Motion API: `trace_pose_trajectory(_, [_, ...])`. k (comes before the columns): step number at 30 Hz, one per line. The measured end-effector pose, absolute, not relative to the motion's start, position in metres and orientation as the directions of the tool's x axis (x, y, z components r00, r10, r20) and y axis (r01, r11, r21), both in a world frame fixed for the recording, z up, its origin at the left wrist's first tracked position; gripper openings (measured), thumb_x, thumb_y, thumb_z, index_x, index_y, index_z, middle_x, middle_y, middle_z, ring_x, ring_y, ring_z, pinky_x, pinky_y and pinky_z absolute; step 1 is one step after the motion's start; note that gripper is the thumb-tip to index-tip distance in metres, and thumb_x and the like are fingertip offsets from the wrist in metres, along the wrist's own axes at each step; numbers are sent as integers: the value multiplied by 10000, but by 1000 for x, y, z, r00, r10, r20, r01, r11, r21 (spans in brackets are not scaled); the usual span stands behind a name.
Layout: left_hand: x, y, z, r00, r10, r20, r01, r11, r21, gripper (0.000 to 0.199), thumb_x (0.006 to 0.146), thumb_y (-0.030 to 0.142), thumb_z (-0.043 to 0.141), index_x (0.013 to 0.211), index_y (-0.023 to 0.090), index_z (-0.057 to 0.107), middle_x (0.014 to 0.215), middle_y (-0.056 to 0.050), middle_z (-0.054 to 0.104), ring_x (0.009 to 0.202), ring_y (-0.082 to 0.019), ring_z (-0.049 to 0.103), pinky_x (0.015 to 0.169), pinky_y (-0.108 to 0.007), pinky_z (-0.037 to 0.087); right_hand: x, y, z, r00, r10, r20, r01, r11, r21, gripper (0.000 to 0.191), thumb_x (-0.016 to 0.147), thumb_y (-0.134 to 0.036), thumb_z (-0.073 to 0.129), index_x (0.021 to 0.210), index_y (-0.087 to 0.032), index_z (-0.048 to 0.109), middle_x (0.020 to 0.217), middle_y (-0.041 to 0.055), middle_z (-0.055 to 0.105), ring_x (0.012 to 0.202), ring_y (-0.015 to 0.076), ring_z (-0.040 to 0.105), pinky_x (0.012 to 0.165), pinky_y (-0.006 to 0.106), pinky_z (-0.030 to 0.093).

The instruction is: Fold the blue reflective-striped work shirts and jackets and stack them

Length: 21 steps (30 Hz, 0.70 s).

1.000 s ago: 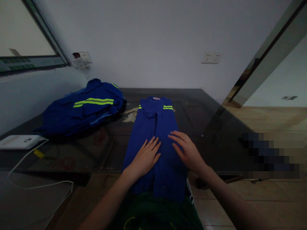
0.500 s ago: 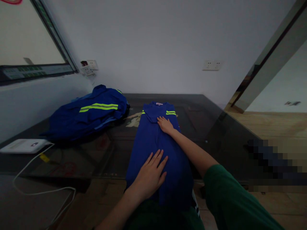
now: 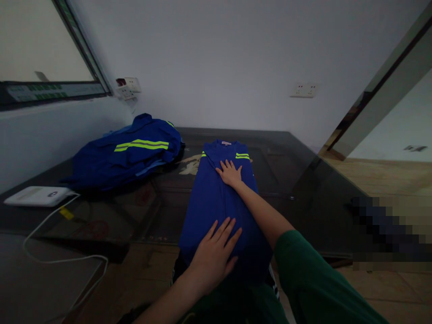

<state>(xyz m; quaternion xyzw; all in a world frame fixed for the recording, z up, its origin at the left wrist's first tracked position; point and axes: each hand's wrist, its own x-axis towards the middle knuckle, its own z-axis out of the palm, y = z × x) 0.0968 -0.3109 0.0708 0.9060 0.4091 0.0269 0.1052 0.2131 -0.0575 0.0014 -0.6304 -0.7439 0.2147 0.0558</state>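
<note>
A blue garment [image 3: 205, 198] with yellow-green stripes lies folded long and narrow on the dark table [image 3: 283, 180], its collar towards the wall and its lower end at the near edge. My right hand [image 3: 230, 173] rests flat on its upper part just below the collar, fingers spread. Nearer to me, my left hand [image 3: 214, 252] lies on the lower part with its fingers apart. Neither hand grips the cloth.
On the left of the table is a heap of blue clothing [image 3: 128, 155] with similar stripes. A white device [image 3: 38, 196] with a white cable sits at the left edge. Wall sockets [image 3: 303, 90] are above the table. A pixelated dark patch is at the right.
The flap of cloth below the collar now lies flatter under my right hand, whose fingers have spread wider. My left hand is slightly lower in the view, and the camera has shifted a little.
</note>
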Motion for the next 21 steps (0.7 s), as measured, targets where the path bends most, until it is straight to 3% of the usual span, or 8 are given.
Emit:
trace_pose_trajectory(5, [89,-321,73,722,686,-85,687,-699,198,784,803,301,682,1477,262,283,1551,-80,282,1424,-330,238,1118,-591,280,214,-62,11,-199,976,-89,853,128,-505,564,981,-511,291,1486,-260,297,1571,102,228,1450,301,128,1083,682,64])
trace_pose_trajectory(8, [75,-323,87,800,596,-71,592,-765,254,688,827,242,646,1446,256,346,1511,-60,373,1416,-301,273,1118,-574,302,226,-77,27,-184,983,8,741,144,-656,516,984,-414,352,1451,-195,372,1530,128,324,1440,261,202,1122,578,191])
trace_pose_trajectory(12, [34,-325,103,846,533,25,508,-819,269,546,888,171,543,1411,252,410,1463,-64,447,1394,-227,338,1136,-484,324,275,-140,59,-344,899,271,502,420,-756,424,960,-312,434,1367,-202,480,1411,109,499,1318,190,439,1106,419,349])
trace_pose_trajectory(16, [-10,-324,101,841,540,33,527,-832,175,622,879,138,553,1447,298,356,1500,-70,387,1395,-257,332,1117,-529,327,347,-241,75,-438,796,419,532,605,-593,335,918,-232,518,1242,-287,585,1276,60,601,1233,206,525,1021,449,465])
trace_pose_trajectory(18, [-24,-319,94,834,551,29,545,-831,113,648,886,68,498,1456,329,334,1519,-63,351,1391,-245,340,1102,-497,361,376,-289,68,-442,750,492,601,655,-458,396,900,-142,510,1253,-305,583,1242,59,619,1231,207,528,961,414,521])
trace_pose_trajectory(21, [-29,-307,80,794,602,89,602,-798,23,655,907,8,403,1463,344,318,1534,-68,310,1388,-220,345,1085,-425,402,392,-338,43,-508,704,497,697,675,-243,512,887,-69,462,1334,-308,533,1343,62,560,1329,236,431,967,430,523])
